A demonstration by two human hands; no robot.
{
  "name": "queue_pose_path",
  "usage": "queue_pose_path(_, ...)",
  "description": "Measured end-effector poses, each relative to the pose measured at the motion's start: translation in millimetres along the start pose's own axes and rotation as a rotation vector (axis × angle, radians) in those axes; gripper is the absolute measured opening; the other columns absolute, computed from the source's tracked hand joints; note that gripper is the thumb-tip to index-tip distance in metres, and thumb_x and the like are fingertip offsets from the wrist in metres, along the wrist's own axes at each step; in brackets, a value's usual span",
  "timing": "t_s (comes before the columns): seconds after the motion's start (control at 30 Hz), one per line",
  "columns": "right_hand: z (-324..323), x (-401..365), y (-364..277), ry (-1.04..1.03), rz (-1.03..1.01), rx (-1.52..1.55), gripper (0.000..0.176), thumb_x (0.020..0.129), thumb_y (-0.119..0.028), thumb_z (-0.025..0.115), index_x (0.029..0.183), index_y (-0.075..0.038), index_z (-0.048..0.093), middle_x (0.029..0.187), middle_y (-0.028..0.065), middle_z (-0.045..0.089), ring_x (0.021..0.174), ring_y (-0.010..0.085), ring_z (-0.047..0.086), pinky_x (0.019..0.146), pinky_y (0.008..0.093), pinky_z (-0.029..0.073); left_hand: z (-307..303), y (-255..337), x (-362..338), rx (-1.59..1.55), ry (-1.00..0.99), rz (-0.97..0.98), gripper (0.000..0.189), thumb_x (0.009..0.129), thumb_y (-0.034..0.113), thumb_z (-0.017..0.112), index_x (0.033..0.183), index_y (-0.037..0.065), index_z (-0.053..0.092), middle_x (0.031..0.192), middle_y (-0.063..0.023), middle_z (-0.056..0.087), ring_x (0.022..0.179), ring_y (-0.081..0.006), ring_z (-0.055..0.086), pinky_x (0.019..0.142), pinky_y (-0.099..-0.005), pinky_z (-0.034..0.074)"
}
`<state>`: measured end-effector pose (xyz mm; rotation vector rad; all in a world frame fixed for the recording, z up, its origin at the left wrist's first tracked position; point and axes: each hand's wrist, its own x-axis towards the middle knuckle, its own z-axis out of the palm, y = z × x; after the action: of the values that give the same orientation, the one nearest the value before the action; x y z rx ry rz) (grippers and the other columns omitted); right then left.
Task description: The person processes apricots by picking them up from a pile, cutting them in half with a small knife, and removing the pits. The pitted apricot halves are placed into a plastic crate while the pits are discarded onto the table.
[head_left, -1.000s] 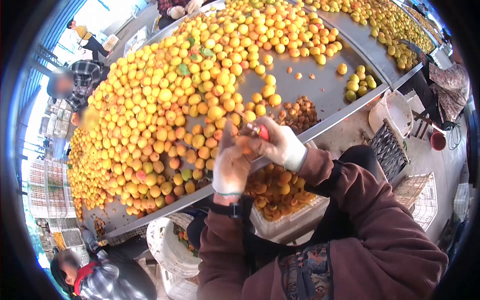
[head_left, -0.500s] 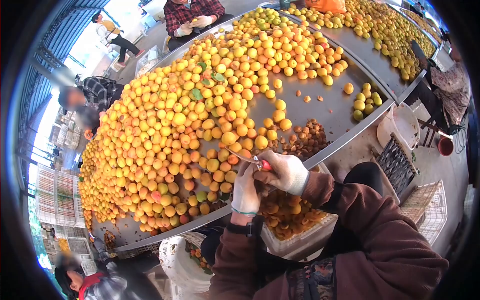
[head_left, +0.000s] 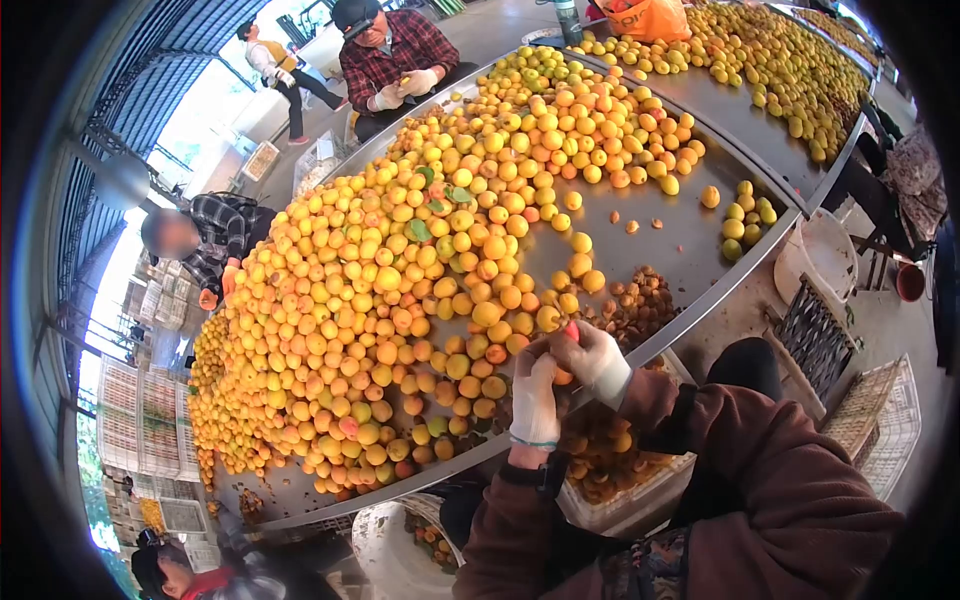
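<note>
Gloved in white, my left hand (head_left: 535, 398) and my right hand (head_left: 598, 364) meet over the near rim of a metal table (head_left: 590, 222). An orange apricot (head_left: 562, 377) shows between them, and my left fingers appear closed on it, though they hide part of it. Wrapped in my right fingers is a red-handled cutting tool (head_left: 572, 331); only the red end shows, and its blade cannot be made out. A large heap of yellow-orange apricots (head_left: 350, 290) covers the table in front. Brown pits (head_left: 645, 300) lie just beyond my right hand.
Below the rim, a white crate (head_left: 640, 508) holds opened apricots, beside a white bucket (head_left: 385, 545). Further right stand another bucket (head_left: 822, 255) and a woven crate (head_left: 870, 430). Greener fruits (head_left: 745, 220) sit near the far-right corner. Several people work around the table.
The view has shifted, so the scene sits lower and further right. The tool's thin blade, visible before, no longer shows. An orange apricot now appears between my hands.
</note>
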<state>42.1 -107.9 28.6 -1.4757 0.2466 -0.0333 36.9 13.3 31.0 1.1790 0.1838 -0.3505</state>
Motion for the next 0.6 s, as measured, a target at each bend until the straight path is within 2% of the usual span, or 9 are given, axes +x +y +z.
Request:
queue_pose_path(0.03, 2.7, 6.0, 2.2, 0.029, 0.095, 0.156, 0.024, 0.090, -0.024, 0.059, 0.092, -0.001, 0.065, 0.075, 0.0027, 0.063, 0.072, 0.0092, 0.057, 0.065, 0.0273, 0.048, 2.4, 1.2, 1.7, 0.030, -0.071, 0.101, 0.036, 0.094, 0.019, 0.049, 0.126, 0.004, 0.049, 0.118, -0.0061, 0.054, 0.100, -0.0175, 0.059, 0.083, -0.0295, 0.051)
queue_pose_path(0.13, -4.2, 22.1, 24.6, 0.027, 0.173, 0.496, 0.023, 0.087, -0.029, 0.063, 0.092, -0.007, 0.063, 0.068, -0.0006, 0.056, 0.059, 0.0106, 0.052, 0.052, 0.0283, 0.043, 1.5, 15.2, -11.7, 0.149, -0.121, 0.058, 0.028, 0.089, 0.006, 0.058, 0.117, -0.001, 0.059, 0.124, -0.0095, 0.053, 0.103, -0.0186, 0.059, 0.085, -0.0296, 0.051)
queue_pose_path(0.2, -13.3, 13.7, -7.5, -0.016, 0.283, 0.545, 0.025, 0.090, -0.035, 0.060, 0.093, -0.011, 0.055, 0.060, -0.0017, 0.046, 0.043, 0.0110, 0.042, 0.038, 0.0270, 0.030, -4.6, 15.0, -7.7, 0.053, -0.207, 0.130, 0.026, 0.085, -0.001, 0.062, 0.111, -0.003, 0.062, 0.123, -0.0103, 0.054, 0.100, -0.0183, 0.060, 0.081, -0.0296, 0.051)
queue_pose_path(0.27, -25.7, 9.2, -25.7, -0.043, 0.330, 0.540, 0.028, 0.091, -0.037, 0.060, 0.097, -0.010, 0.055, 0.059, -0.0011, 0.046, 0.041, 0.0104, 0.040, 0.038, 0.0263, 0.029, 1.8, 30.1, -11.5, 0.167, -0.160, 0.028, 0.031, 0.088, 0.003, 0.060, 0.119, -0.003, 0.059, 0.120, -0.0107, 0.057, 0.097, -0.0171, 0.059, 0.078, -0.0308, 0.050)
queue_pose_path(0.33, -29.8, 11.5, -28.4, -0.034, 0.294, 0.513, 0.030, 0.092, -0.038, 0.060, 0.099, -0.009, 0.054, 0.057, -0.0005, 0.045, 0.039, 0.0110, 0.039, 0.037, 0.0263, 0.031, -0.6, 32.3, -10.6, -0.081, -0.101, -0.004, 0.034, 0.091, 0.006, 0.058, 0.123, -0.004, 0.057, 0.116, -0.0102, 0.059, 0.095, -0.0146, 0.058, 0.079, -0.0311, 0.049)
queue_pose_path(0.4, -27.7, 7.3, -30.2, -0.068, 0.292, 0.483, 0.032, 0.094, -0.038, 0.059, 0.103, -0.008, 0.057, 0.060, -0.0011, 0.048, 0.039, 0.0095, 0.040, 0.036, 0.0260, 0.032, -0.9, 32.4, -12.1, -0.010, -0.039, 0.038, 0.037, 0.095, 0.009, 0.054, 0.130, -0.003, 0.053, 0.115, -0.0093, 0.060, 0.098, -0.0151, 0.059, 0.083, -0.0322, 0.049)
queue_pose_path(0.47, -20.4, -3.0, -32.4, -0.053, 0.208, 0.291, 0.033, 0.094, -0.035, 0.060, 0.107, -0.005, 0.060, 0.068, 0.0000, 0.055, 0.049, 0.0110, 0.052, 0.045, 0.0267, 0.043, -4.0, 27.7, -5.8, -0.239, -0.054, 0.096, 0.042, 0.091, 0.004, 0.055, 0.132, -0.002, 0.051, 0.113, -0.0066, 0.061, 0.097, -0.0141, 0.059, 0.076, -0.0287, 0.048)
queue_pose_path(0.53, 0.6, -6.8, -15.3, -0.049, -0.182, 0.211, 0.034, 0.092, -0.032, 0.065, 0.109, -0.002, 0.060, 0.081, 0.0049, 0.066, 0.076, 0.0184, 0.065, 0.073, 0.0301, 0.053, -6.2, 23.6, -2.4, -0.254, -0.039, 0.061, 0.038, 0.096, 0.012, 0.054, 0.132, 0.001, 0.051, 0.114, -0.0081, 0.061, 0.102, -0.0156, 0.059, 0.083, -0.0316, 0.049)
queue_pose_path(0.6, -8.9, -19.3, -17.1, -0.232, -0.249, -0.220, 0.033, 0.091, -0.033, 0.066, 0.108, -0.005, 0.061, 0.081, 0.0108, 0.067, 0.073, 0.0207, 0.065, 0.071, 0.0327, 0.053, -5.8, 13.2, -2.6, -0.564, -0.135, -0.044, 0.036, 0.100, 0.018, 0.047, 0.132, 0.004, 0.051, 0.117, -0.0095, 0.060, 0.107, -0.0182, 0.058, 0.091, -0.0342, 0.049)
